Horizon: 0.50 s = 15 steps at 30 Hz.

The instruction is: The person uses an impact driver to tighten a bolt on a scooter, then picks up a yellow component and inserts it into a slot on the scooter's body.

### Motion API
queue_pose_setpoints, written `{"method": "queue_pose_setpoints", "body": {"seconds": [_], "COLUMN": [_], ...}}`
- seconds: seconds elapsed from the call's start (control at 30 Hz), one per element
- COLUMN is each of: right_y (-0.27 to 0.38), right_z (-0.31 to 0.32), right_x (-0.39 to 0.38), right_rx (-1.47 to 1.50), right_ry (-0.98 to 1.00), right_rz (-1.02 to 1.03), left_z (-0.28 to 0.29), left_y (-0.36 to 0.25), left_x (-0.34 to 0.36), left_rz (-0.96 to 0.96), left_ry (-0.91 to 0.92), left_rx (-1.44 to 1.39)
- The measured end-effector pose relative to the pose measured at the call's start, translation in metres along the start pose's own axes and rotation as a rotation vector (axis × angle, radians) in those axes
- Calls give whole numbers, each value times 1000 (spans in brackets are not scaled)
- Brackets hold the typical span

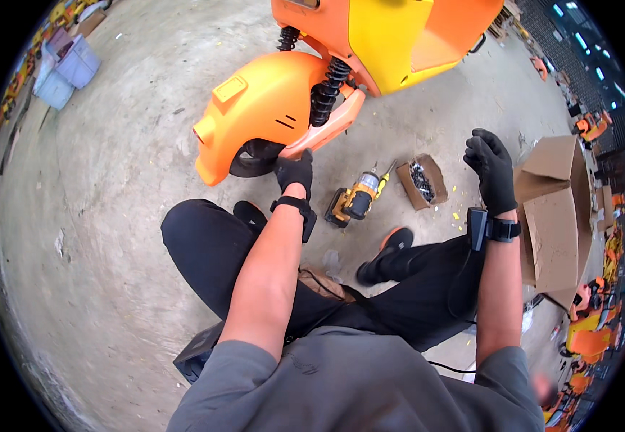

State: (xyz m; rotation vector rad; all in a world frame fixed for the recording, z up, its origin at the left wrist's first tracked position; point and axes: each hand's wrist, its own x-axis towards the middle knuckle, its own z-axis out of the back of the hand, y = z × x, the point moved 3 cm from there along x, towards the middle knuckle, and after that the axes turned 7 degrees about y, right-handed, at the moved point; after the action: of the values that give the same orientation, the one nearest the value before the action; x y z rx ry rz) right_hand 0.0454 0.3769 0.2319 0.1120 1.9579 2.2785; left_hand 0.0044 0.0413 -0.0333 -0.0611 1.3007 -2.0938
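Note:
My gloved left hand (294, 171) is closed at the lower edge of the pale orange fork piece (331, 124), beside the orange front fender (262, 93) and dark wheel (251, 160) of a scooter. A black spring shock (330, 90) stands above that piece. My gloved right hand (490, 167) is raised at the right with curled fingers; whether they hold something small is hidden. Between my hands on the floor lie a yellow-black power drill (360, 194), a yellow-handled screwdriver (385, 180) and a small open cardboard box (437, 178) of metal fasteners.
The scooter's orange-yellow body (391, 36) fills the top. A large cardboard box (551, 216) stands right of my hand. Plastic bins (75, 61) stand at the back left. Orange vehicle parts (589, 335) line the right rim. My bent knees frame the floor below.

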Motion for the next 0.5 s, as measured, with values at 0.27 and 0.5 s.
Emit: {"method": "queue_pose_setpoints", "body": {"seconds": [0.27, 0.5], "right_y": [-48, -84], "right_z": [-42, -56], "right_x": [51, 67], "right_rx": [-234, -553], "right_ry": [395, 496], "right_rz": [-40, 287], "left_z": [36, 40], "left_y": [-6, 27], "left_x": [31, 63], "left_rz": [-254, -406], "left_ry": [148, 87], "left_rx": [-327, 113]}}
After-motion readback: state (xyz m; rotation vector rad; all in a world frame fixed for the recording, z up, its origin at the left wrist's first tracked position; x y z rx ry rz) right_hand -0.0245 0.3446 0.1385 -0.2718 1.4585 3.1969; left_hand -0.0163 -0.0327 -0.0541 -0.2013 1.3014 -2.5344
